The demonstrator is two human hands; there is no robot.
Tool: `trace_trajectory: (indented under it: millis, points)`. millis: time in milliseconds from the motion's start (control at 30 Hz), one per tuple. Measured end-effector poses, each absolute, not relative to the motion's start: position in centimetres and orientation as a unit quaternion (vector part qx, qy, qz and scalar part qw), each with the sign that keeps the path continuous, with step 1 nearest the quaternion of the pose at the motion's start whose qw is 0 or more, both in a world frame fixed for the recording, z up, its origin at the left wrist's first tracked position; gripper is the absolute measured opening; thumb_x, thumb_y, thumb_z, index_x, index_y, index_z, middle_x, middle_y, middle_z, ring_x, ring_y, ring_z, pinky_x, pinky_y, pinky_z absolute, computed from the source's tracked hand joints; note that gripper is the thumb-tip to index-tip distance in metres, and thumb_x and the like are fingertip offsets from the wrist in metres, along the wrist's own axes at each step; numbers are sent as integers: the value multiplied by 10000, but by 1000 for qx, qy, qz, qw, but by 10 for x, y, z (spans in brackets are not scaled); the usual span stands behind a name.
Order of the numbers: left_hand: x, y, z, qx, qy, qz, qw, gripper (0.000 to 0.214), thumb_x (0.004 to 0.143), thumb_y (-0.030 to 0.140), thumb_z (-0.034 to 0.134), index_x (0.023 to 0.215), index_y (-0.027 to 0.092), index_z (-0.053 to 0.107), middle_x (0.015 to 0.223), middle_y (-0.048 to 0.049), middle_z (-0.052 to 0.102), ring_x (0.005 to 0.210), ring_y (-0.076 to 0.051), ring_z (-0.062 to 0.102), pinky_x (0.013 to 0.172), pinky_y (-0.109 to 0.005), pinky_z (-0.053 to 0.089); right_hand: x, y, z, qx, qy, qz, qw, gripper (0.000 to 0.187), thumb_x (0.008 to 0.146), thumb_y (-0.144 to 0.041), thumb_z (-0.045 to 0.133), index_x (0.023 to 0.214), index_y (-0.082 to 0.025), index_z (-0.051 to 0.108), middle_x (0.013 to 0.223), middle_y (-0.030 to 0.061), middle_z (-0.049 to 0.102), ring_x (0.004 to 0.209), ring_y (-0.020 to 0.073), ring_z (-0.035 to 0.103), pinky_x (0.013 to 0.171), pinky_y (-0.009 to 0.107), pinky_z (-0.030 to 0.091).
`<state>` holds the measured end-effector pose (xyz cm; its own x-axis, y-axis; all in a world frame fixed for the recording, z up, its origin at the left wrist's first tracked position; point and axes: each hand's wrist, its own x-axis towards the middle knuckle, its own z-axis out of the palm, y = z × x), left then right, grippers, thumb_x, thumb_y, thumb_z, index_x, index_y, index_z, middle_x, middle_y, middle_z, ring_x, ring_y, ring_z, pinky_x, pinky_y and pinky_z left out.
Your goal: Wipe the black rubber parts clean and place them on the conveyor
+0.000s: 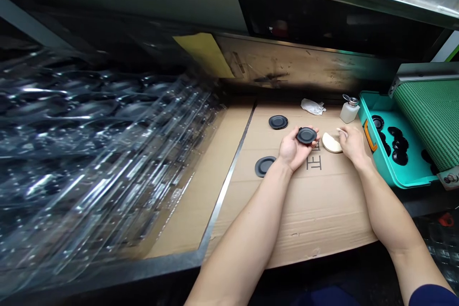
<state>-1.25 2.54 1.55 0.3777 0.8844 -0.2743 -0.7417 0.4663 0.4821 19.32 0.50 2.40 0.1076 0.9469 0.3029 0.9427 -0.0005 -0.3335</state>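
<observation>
Black rubber-like disc (306, 136) lies flat on the open, palm-up left hand (294, 147). The right hand (353, 146) curves narrowly against a cream sponge (332, 143), though whether it grips cannot be told. Two more black discs (278, 122) sit on the cardboard sheet (315, 210) beyond and left of the left hand. Past the right hand stand a pump bottle (349, 110) and a teal tray (380, 172) holding further discs. A crumpled white wipe (313, 106) lies beyond both hands, and stacked clear plastic trays (89, 153) fill the far left.
</observation>
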Motion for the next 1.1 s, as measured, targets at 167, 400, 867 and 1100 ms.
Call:
trace_trajectory:
  millis: [167, 400, 867, 1100]
  points:
    - [-7, 26, 8, 197, 265, 470, 819, 398, 1047, 477, 411, 1076, 160, 650, 1058, -163, 755, 601, -161, 622, 469, -253, 410, 167, -3, 24, -585, -728, 42, 355, 278, 1042, -275, 504, 1114, -196, 761, 966, 89, 660, 937, 215, 646, 868, 307, 514]
    - [3, 18, 5, 260, 290, 437, 811, 427, 1035, 432, 346, 863, 161, 628, 652, -67, 647, 481, -170, 576, 394, -245, 350, 147, -11, 20, -551, -755, 46, 352, 277, 1040, -296, 503, 1152, -210, 741, 1008, 88, 659, 964, 210, 644, 879, 305, 520]
    - [15, 14, -12, 423, 392, 437, 691, 498, 1014, 548, 458, 676, 210, 598, 467, -34, 580, 341, -160, 495, 367, -267, 345, 147, -12, 21, -587, -771, -25, 246, 234, 1028, -269, 496, 948, -222, 710, 982, 85, 668, 910, 221, 628, 812, 308, 482]
    - [16, 15, -21, 445, 400, 448, 664, 529, 1029, 503, 470, 594, 222, 577, 398, -18, 526, 316, -146, 475, 364, -249, 340, 139, -10, 23, -558, -791, -30, 251, 256, 1024, -252, 469, 874, -214, 672, 963, 99, 674, 892, 228, 619, 811, 324, 481]
